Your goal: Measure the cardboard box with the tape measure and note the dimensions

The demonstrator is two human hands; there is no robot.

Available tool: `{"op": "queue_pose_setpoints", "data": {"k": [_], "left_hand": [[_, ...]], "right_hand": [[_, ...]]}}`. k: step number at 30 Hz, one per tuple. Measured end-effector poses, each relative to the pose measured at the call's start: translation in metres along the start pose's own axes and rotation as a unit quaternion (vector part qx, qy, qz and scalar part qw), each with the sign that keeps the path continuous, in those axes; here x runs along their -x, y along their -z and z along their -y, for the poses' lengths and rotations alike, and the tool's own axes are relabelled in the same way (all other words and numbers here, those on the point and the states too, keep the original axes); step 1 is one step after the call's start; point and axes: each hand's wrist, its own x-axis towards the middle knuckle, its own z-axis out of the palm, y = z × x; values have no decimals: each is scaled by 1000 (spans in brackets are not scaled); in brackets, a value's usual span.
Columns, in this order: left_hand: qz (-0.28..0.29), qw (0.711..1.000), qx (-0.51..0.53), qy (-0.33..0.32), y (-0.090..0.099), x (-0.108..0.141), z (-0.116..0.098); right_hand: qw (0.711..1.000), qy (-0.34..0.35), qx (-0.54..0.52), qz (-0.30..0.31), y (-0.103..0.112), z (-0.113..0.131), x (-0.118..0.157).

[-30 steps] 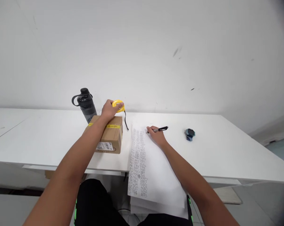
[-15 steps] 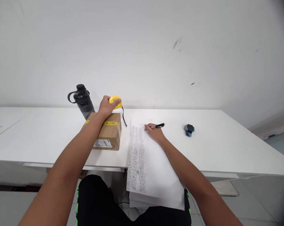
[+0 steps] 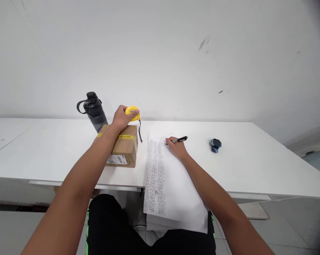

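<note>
A yellow tape measure (image 3: 132,112) with a dark wrist strap is gripped by my left hand (image 3: 122,117), just behind a cardboard box (image 3: 123,150). My left forearm passes over the top of that box, which bears yellow tape and a white label. Near the top of a large paper sheet (image 3: 181,191), my right hand (image 3: 177,147) is closed round a black pen (image 3: 180,139), its tip by the paper. Small dense drawn marks fill columns along the sheet's left side. The sheet's near end hangs over the table edge onto my lap, with more paper under it.
Behind the box stands a dark water bottle (image 3: 95,113) with a loop handle. A blue-grey wristwatch (image 3: 215,145) lies on the white table (image 3: 255,163) to the right. A white wall (image 3: 160,53) rises along the table's back edge.
The view has shifted slightly, moving everything a little in the frame. Both hands keep their grips on the tape measure and the pen; no other change shows clearly.
</note>
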Motion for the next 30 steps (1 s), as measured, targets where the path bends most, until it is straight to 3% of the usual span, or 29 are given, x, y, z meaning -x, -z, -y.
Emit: {"op": "queue_pose_setpoints", "data": {"k": [9, 18, 21, 30], "left_hand": [[-2, 1000, -5, 8, 1, 1, -1], [-80, 990, 101, 51, -2, -11, 7], [-101, 988, 110, 49, -2, -12, 8], [-98, 989, 103, 46, -1, -10, 7]], "right_hand": [[1000, -3, -2, 5, 1, 1, 1], [999, -13, 4, -30, 0, -2, 1], [1000, -3, 1, -13, 0, -1, 1], [1000, -13, 0, 1, 1, 1, 2]]}}
